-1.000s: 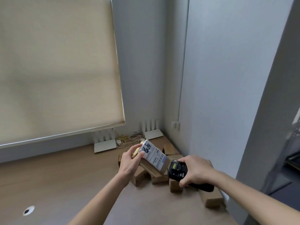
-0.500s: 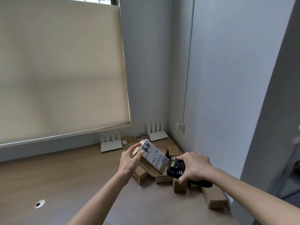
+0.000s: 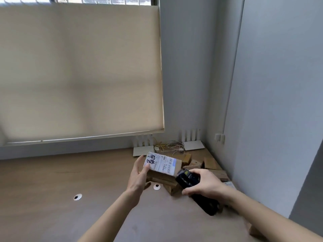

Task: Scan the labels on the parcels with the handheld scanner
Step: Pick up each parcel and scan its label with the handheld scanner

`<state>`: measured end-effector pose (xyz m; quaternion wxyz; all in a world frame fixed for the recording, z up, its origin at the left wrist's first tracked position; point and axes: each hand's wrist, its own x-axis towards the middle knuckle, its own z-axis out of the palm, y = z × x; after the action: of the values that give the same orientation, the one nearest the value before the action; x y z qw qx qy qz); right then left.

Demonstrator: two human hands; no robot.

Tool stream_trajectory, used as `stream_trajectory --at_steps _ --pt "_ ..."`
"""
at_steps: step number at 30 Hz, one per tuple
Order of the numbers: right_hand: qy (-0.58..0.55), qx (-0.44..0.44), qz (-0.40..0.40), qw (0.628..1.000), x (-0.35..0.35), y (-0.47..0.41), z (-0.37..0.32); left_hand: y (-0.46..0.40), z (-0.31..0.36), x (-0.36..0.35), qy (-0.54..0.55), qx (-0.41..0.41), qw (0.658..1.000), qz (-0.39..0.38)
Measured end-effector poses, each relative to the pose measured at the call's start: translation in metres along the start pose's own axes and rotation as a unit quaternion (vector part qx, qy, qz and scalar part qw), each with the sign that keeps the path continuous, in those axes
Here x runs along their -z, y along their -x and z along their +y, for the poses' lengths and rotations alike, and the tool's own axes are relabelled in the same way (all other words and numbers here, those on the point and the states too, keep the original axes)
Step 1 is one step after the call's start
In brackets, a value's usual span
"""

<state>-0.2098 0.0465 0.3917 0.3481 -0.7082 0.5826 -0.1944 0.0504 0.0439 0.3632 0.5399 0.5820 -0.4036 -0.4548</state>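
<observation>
My left hand (image 3: 139,175) grips the left end of a brown cardboard parcel (image 3: 161,169), held above the desk with its white printed label (image 3: 160,163) facing up toward me. My right hand (image 3: 205,185) grips a black handheld scanner (image 3: 187,178); its head sits just right of the label's near corner, its handle reaching down toward me. Several more small cardboard parcels (image 3: 208,162) lie heaped on the wooden desk (image 3: 52,198) behind and under my hands, near the corner.
Two white flat devices (image 3: 194,145) with upright antennas stand against the back wall, a tangle of cables (image 3: 169,146) between them. Two round cable holes (image 3: 77,197) are set in the desk. A drawn blind covers the window; a grey wall borders the desk's right side.
The view has tipped and shifted. The parcel now lies flatter with its label turned more upward. The scanner stays close by the label's right end.
</observation>
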Motion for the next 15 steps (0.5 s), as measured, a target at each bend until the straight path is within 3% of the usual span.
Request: stream_trajectory --at_steps 5,9,15 --pt "-0.108 0.066 -0.052 0.991 -0.062 -0.017 -0.047 0.021 -0.009 0.079 0.023 0.047 0.999 0.015" --pt "-0.119 0.118 -0.086 0.982 -0.111 -0.024 -0.109 0.058 -0.008 0.172 -0.005 0.068 0.997 0.035" --pt "-0.112 0.182 -0.15 0.965 -0.224 -0.01 -0.238 0.119 -0.014 0.337 0.024 0.029 0.986 0.163"
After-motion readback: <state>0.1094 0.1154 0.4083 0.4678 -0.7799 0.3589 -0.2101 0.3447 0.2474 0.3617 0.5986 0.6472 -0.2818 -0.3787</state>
